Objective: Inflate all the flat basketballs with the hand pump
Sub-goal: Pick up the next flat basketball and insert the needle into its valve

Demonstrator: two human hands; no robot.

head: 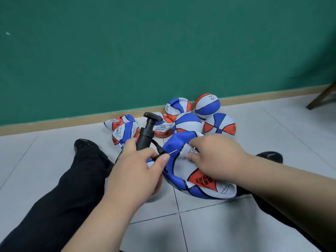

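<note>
A flat blue, white and orange basketball (197, 180) lies crumpled on the floor between my legs. My right hand (216, 157) grips its upper fold near the valve. My left hand (140, 168) holds the black hand pump (147, 131) upright and pinches the hose end, whose thin needle (173, 152) points at the valve, a short gap away. Behind, several balls lie by the wall: flat ones (125, 130) at the left, rounder ones (207, 105) at the right.
A green wall (163, 51) with a tan skirting board runs across the back. The floor is pale tiles (200, 224). My black-trousered legs and shoes (85, 145) spread to either side. A wooden furniture leg (321, 98) stands at far right.
</note>
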